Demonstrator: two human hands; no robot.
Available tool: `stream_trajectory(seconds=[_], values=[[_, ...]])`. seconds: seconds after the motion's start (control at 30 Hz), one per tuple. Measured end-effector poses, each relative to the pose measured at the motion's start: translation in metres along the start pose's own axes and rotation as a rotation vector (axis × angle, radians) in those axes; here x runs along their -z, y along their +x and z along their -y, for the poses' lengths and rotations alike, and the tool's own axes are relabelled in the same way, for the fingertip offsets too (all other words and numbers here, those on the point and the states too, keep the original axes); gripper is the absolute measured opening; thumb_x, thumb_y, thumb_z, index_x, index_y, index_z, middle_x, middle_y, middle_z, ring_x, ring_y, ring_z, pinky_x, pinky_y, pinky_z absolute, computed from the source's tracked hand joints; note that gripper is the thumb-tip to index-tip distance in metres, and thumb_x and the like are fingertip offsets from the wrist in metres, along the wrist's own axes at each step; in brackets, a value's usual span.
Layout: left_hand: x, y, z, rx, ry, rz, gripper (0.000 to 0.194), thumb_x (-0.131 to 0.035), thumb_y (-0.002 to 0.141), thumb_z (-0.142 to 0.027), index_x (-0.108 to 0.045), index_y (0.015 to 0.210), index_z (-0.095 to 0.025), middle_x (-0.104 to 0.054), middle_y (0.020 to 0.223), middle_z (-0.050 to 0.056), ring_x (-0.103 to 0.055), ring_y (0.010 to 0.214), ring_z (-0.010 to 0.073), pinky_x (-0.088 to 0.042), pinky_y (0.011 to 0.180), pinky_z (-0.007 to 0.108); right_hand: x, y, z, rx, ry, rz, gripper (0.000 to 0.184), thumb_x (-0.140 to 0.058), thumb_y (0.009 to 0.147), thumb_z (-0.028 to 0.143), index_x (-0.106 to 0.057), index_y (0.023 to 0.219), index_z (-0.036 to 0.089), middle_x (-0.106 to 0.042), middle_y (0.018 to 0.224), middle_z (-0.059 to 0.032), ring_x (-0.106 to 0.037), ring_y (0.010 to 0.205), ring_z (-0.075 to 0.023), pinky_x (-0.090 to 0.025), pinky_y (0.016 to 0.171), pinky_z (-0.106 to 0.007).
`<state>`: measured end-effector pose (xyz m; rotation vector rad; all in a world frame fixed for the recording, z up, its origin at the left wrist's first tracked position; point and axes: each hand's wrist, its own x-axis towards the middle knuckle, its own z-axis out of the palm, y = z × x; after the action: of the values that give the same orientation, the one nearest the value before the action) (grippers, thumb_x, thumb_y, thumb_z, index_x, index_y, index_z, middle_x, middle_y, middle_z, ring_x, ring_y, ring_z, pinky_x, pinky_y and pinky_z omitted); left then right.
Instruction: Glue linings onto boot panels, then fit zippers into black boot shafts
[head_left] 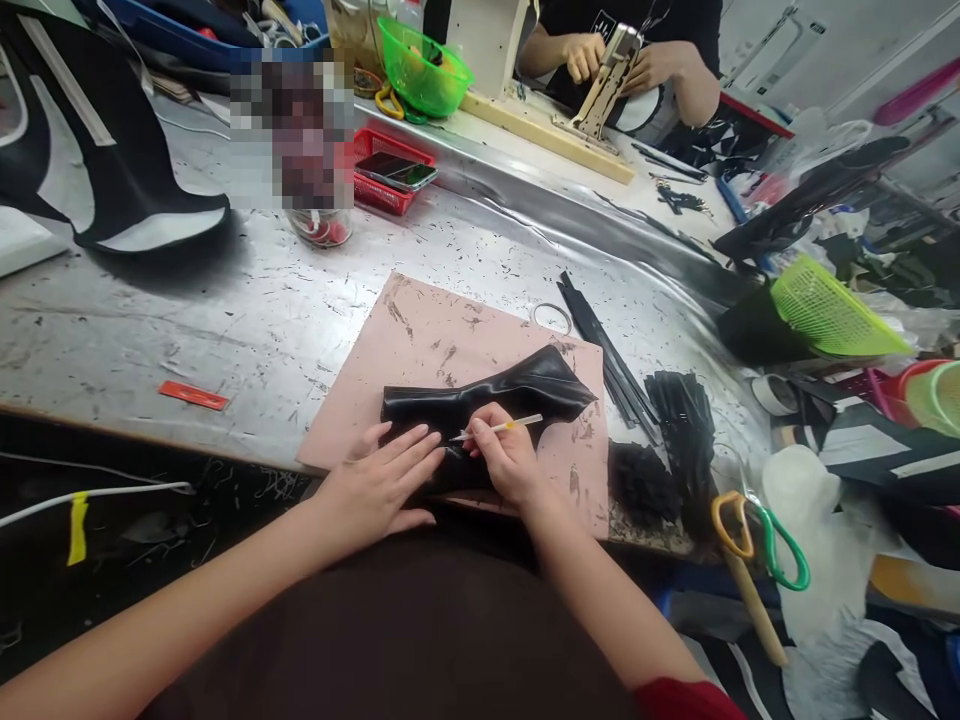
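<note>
A shiny black leather piece (pixel 517 382), shaped like a boot upper, lies on a pinkish board (pixel 360 360) in front of me. My left hand (pixel 390 475) rests flat on its near part, fingers stretched out together and pointing right. Just to the right, my right hand (pixel 501 455) pinches a slim white pen (pixel 525 422) with a yellow band. The pen's tip points left and meets the black leather close to my left fingertips, though I cannot tell whether it is marking. Both hands cover some of the leather's near edge.
Black strips (pixel 600 350) and a tape ring (pixel 553 318) lie right of the board. Scissors (pixel 757 540) with orange and green handles sit near the right edge. An orange-red packet (pixel 193 394) lies at left. Across the bench, a co-worker's hands (pixel 589 58) are at a sewing machine (pixel 607 85).
</note>
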<state>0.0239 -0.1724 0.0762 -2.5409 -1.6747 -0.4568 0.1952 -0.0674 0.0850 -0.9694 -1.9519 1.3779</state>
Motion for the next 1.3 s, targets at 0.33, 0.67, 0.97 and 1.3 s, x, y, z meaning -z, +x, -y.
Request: stream_trajectory(seconds=[0.33,0.67,0.97,1.3], values=[[0.0,0.001,0.004,-0.019,-0.038,0.006,0.049,-0.057,0.074,-0.054,-0.056,0.113,-0.025,-0.052,0.126,0.005,-0.048,0.116,0.0213,-0.018,0.104,0.038,-0.004,-0.002,0.012,0.114,-0.265,0.016,0.019,-0.04,0.086,0.028,-0.05,0.072,0.02,-0.055,0.062,0.0006,-0.052,0.056,-0.0114,-0.04,0.055,-0.022],[0.001,0.004,0.002,-0.001,-0.026,0.017,0.045,-0.061,0.071,-0.052,-0.059,0.107,-0.026,-0.054,0.124,0.008,-0.05,0.114,0.0231,-0.023,0.1,0.04,-0.005,-0.003,0.013,0.155,-0.349,0.021,0.019,-0.041,0.086,0.027,-0.053,0.072,0.019,-0.057,0.061,0.0001,-0.053,0.055,-0.0112,-0.04,0.055,-0.021],[0.001,0.004,0.002,0.01,-0.048,0.026,0.045,-0.062,0.071,-0.051,-0.058,0.107,-0.026,-0.053,0.125,0.007,-0.049,0.115,0.0229,-0.022,0.101,0.04,-0.006,-0.003,0.013,0.131,-0.35,0.021,0.02,-0.041,0.086,0.028,-0.053,0.072,0.02,-0.06,0.062,-0.0007,-0.055,0.056,-0.0115,-0.041,0.055,-0.021],[0.001,0.004,0.002,0.022,-0.063,0.039,0.044,-0.062,0.071,-0.05,-0.058,0.109,-0.027,-0.053,0.126,0.006,-0.048,0.115,0.0231,-0.022,0.101,0.04,-0.005,-0.004,0.013,0.103,-0.337,0.046,0.02,-0.041,0.086,0.029,-0.054,0.073,0.02,-0.06,0.061,-0.0005,-0.056,0.056,-0.012,-0.043,0.055,-0.021]])
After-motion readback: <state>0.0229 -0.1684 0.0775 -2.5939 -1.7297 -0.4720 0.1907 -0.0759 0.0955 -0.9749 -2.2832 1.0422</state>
